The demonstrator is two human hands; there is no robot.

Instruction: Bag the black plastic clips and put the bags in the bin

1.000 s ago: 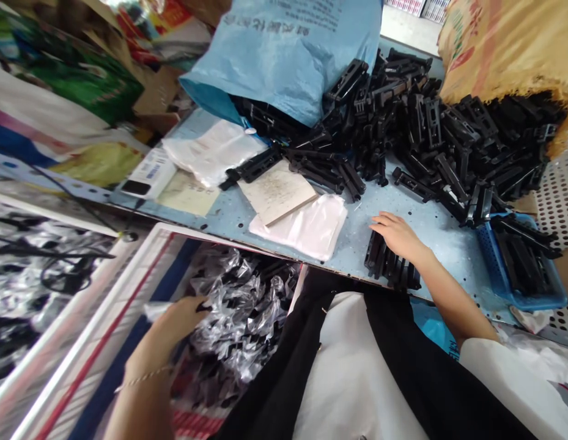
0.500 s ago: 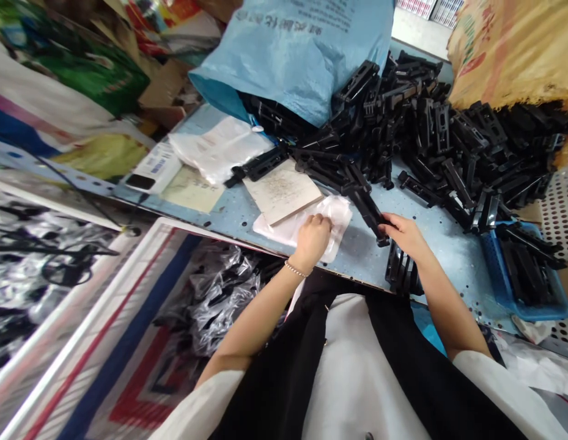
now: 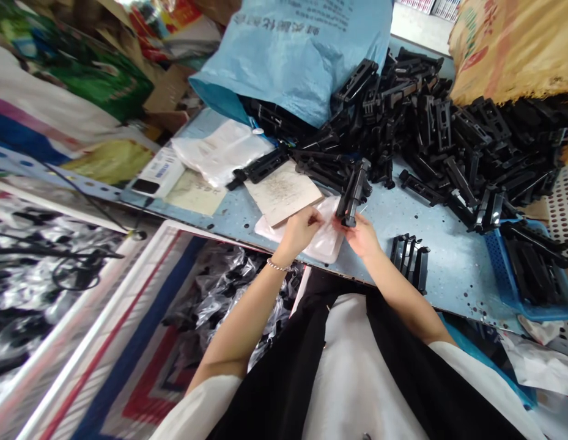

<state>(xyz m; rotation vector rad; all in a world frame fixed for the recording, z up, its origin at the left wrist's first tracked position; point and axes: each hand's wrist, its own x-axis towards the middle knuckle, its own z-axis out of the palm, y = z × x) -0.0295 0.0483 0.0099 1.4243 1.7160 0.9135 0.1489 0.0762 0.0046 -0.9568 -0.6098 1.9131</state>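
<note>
My right hand (image 3: 362,237) grips a long black plastic part (image 3: 355,192) by its lower end and holds it tilted over the bench. Just left of it, my left hand (image 3: 304,231), with a beaded bracelet at the wrist, has its fingers pinched at the top of a stack of clear plastic bags (image 3: 327,243). How much film is between those fingers is hard to see. A square, stained board (image 3: 284,192) lies on part of the stack. Several similar black parts (image 3: 409,260) stand side by side to the right of my right forearm.
A large heap of black parts (image 3: 430,128) covers the bench's back right, between a blue sack (image 3: 288,58) and a yellow sack (image 3: 517,49). A blue basket (image 3: 499,269) of parts stands at right. More bags (image 3: 219,150) and a white box (image 3: 159,173) lie left. Bagged parts fill a bin (image 3: 224,299) below.
My right hand has moved left with the black part, turning it more upright, and is now beside my left hand. My left hand has shifted slightly left on the bags.
</note>
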